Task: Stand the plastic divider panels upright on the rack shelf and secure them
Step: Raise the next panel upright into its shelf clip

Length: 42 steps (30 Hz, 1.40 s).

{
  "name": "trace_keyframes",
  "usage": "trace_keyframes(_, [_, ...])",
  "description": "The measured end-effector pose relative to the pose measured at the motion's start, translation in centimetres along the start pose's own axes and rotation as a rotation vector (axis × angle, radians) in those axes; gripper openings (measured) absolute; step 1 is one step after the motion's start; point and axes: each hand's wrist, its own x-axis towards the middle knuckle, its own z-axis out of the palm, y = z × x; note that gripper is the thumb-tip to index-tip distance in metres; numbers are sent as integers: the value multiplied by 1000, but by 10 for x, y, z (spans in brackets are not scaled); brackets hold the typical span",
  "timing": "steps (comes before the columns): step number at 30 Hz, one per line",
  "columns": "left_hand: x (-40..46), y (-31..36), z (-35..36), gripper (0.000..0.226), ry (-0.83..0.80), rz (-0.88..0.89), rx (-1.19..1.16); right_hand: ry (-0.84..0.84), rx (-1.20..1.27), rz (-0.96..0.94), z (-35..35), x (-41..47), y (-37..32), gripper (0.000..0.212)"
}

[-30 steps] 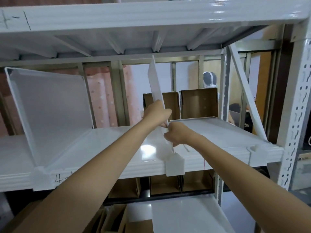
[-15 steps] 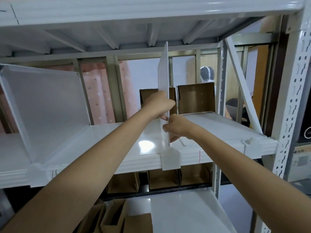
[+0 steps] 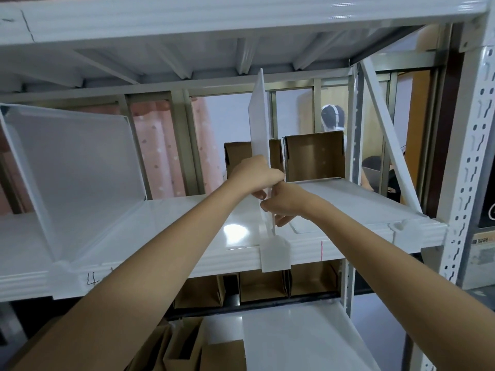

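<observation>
A translucent white divider panel (image 3: 258,116) stands nearly upright, edge-on to me, on the white rack shelf (image 3: 166,223). My left hand (image 3: 254,176) grips its front edge from the left. Just below, my right hand (image 3: 285,204) pinches the same edge from the right. The panel's foot sits in a white clip (image 3: 275,253) hooked over the shelf's front lip. A second divider panel (image 3: 77,167) stands at the left, leaning back. A third panel (image 3: 385,137) leans at the right end of the shelf.
The upper shelf (image 3: 214,20) hangs close above the panel's top. Open cardboard boxes (image 3: 313,156) stand behind the shelf, and more sit below. The perforated rack post (image 3: 471,162) rises at the right. A person (image 3: 332,116) is behind the rack.
The middle panel has swung from leaning left to nearly upright. Both hands stayed on its front edge and shifted slightly with it.
</observation>
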Motion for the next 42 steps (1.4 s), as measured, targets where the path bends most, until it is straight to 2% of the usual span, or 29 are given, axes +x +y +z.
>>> trace_keyframes(4, [-2,-2,2,11,-126,-93,-113,-66,-51,64,-5,3,-4,44])
trace_keyframes(6, [-2,-5,5,17,-178,-116,-143,-111,-94,93,-2,1,-6,49])
trace_keyframes(10, [-2,-13,15,13,-153,-91,-113,-228,-90,124,5,-6,-8,42])
trace_keyframes(13, [-3,-17,18,10,-141,-106,-158,-211,-68,99,10,-6,-6,34])
trace_keyframes(19, [-1,-20,23,24,-224,-93,-175,-209,-42,83,14,-1,4,37])
trace_keyframes(25, [7,-19,38,16,-127,-8,16,-253,59,114,13,-7,10,28])
trace_keyframes(42, [8,-24,44,26,-97,4,43,-265,151,149,14,-16,5,39])
